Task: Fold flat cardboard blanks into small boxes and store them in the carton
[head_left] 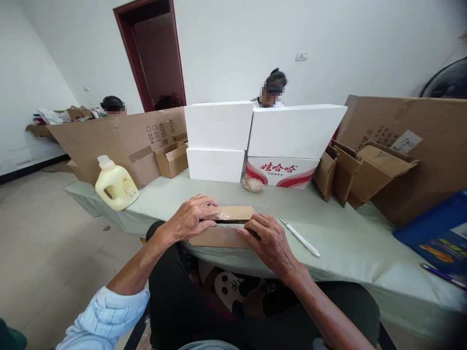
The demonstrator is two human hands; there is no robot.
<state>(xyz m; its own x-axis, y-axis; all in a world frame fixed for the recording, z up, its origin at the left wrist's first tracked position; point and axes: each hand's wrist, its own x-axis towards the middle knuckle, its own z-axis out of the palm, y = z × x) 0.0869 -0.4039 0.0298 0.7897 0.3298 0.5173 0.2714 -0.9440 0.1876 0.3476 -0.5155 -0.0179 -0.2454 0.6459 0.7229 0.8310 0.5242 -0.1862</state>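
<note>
A small flat cardboard box (233, 214) lies at the near edge of the table (339, 243), right in front of me. My left hand (191, 216) rests on its left end, fingers curled over the top flap, where clear tape glints. My right hand (270, 238) presses on the box's right front part with fingers bent against the cardboard. Both hands hold the box down against the table.
A white knife-like tool (299, 237) lies right of the box. A yellow bottle (116, 184) stands at the left. White boxes (219, 141), a printed carton (280, 171), folded cardboard boxes (365, 170) and a blue box (438, 233) line the table. Two people sit behind it.
</note>
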